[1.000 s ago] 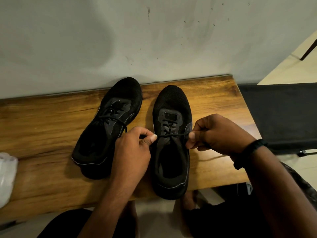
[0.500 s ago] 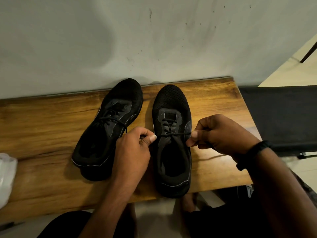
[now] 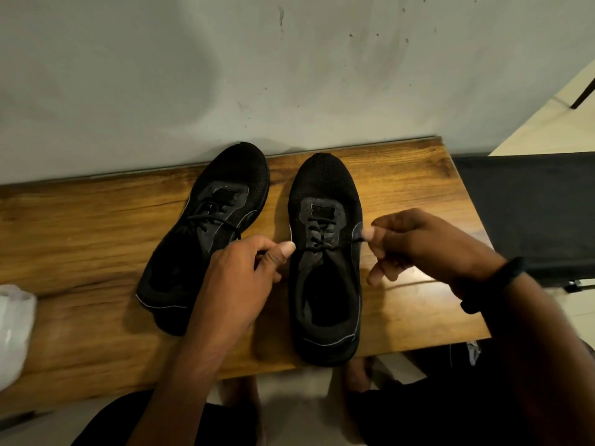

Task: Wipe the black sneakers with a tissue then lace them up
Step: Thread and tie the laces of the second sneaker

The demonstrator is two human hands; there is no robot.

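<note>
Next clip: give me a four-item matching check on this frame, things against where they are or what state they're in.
1 right hand
2 straight sneaker
3 angled sneaker
4 white bundle

A at the picture's left edge
B partly behind the left hand
C its lace pulled taut sideways
D black wristband on its wrist

Pairs: 1-D, 2-C, 3-B, 4-A

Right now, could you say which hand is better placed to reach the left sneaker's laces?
Probably left: the left hand overlaps the left sneaker; the right hand, pinching lace, sits beyond the right sneaker.
</note>
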